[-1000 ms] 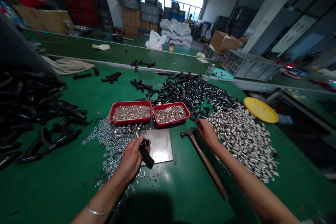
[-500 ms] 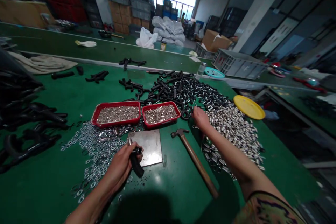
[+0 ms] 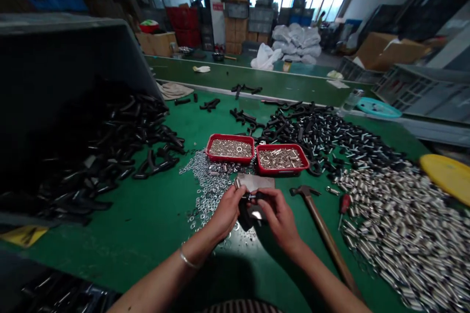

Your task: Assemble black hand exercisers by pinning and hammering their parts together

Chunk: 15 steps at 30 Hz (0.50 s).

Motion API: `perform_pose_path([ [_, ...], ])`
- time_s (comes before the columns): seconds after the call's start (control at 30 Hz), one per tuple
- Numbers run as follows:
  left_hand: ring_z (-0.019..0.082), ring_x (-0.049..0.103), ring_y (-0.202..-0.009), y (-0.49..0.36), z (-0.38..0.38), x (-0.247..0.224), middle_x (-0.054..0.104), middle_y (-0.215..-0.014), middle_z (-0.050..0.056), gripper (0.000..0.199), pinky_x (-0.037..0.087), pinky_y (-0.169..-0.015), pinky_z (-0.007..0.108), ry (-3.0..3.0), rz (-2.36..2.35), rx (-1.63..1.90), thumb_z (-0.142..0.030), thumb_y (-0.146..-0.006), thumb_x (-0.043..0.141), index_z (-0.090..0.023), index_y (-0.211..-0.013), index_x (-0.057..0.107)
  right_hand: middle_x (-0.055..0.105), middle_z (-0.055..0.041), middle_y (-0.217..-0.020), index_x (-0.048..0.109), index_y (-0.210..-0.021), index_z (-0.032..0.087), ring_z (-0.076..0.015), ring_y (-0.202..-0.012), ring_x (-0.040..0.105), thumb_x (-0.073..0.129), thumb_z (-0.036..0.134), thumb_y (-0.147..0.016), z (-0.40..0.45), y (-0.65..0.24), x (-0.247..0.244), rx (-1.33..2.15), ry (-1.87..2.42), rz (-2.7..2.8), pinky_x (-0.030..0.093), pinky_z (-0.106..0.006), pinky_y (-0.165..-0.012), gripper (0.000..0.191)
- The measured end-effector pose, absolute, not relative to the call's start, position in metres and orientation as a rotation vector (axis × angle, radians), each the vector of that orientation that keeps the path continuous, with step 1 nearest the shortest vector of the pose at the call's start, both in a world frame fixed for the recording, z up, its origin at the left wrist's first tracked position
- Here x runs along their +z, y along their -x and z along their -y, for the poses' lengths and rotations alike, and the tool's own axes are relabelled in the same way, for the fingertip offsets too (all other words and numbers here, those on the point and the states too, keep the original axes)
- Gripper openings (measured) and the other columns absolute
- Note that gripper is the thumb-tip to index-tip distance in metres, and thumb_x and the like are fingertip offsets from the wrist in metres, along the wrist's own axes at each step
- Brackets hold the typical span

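Observation:
My left hand (image 3: 226, 208) is closed around a black curved tube-like part (image 3: 245, 218). A metal coil spring (image 3: 237, 184) sticks up by its thumb. My right hand (image 3: 282, 220) pinches a small black piece with a metal pin (image 3: 253, 197) against the end of that tube; whether the pin is inside cannot be seen. Beneath both hands lies a flat metal plate (image 3: 266, 182). To the right rests a claw hammer (image 3: 325, 234) with a wooden handle. Loose metal washers (image 3: 207, 181) spread left of the plate.
Two red trays of small metal parts, a left tray (image 3: 230, 160) and a right tray (image 3: 282, 172), stand behind the plate. A heap of springs (image 3: 396, 225), a red-handled screwdriver (image 3: 344, 204) and a yellow lid (image 3: 446, 176) are at right. Black parts (image 3: 135, 127) spill from a bin at left.
My right hand has come from the pile of black pinned parts to my left hand, bringing a small piece. The view has swung left, showing the bin.

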<state>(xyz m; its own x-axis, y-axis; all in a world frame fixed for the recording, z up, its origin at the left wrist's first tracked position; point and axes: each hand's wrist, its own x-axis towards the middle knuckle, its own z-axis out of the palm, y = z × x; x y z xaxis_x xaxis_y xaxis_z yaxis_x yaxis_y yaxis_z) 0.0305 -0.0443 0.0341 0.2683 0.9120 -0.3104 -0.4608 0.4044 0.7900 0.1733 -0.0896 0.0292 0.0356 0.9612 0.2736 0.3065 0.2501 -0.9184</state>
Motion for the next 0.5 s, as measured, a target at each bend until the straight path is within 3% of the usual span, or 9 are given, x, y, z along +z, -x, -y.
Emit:
perform_pose_path([
  [0.2, 0.013, 0.056, -0.071, -0.025, 0.045, 0.027, 0.060, -0.081, 0.000, 0.039, 0.047, -0.067, 0.025, -0.745, -0.912, 1.040, -0.054, -0.080, 0.068, -0.017, -0.089, 0.058, 0.065, -0.0065, -0.099, 0.057, -0.111, 0.022, -0.0199, -0.093, 0.064, 0.056, 0.020, -0.096, 0.091, -0.183, 0.025, 0.459, 1.261, 1.828, 0.054, -0.034, -0.083, 0.015],
  [0.33, 0.016, 0.058, -0.077, -0.020, 0.044, 0.035, 0.061, -0.088, 0.002, 0.039, 0.049, -0.069, 0.027, -0.886, -0.927, 0.992, -0.055, -0.084, 0.063, -0.018, -0.097, 0.060, 0.066, -0.0106, -0.110, 0.056, -0.122, 0.023, -0.0221, -0.100, 0.062, 0.052, 0.018, -0.097, 0.086, -0.199, 0.030, 0.322, 1.114, 2.012, 0.054, -0.038, -0.087, 0.026],
  [0.5, 0.019, 0.059, -0.089, -0.015, 0.043, 0.052, 0.064, -0.094, 0.004, 0.031, 0.046, -0.078, 0.028, -1.178, -1.012, 0.986, -0.048, -0.087, 0.062, -0.020, -0.099, 0.063, 0.067, -0.0122, -0.116, 0.062, -0.118, 0.025, -0.0252, -0.104, 0.062, 0.054, 0.026, -0.096, 0.074, -0.207, 0.039, 0.519, 1.081, 2.088, 0.051, -0.044, -0.091, 0.023],
])
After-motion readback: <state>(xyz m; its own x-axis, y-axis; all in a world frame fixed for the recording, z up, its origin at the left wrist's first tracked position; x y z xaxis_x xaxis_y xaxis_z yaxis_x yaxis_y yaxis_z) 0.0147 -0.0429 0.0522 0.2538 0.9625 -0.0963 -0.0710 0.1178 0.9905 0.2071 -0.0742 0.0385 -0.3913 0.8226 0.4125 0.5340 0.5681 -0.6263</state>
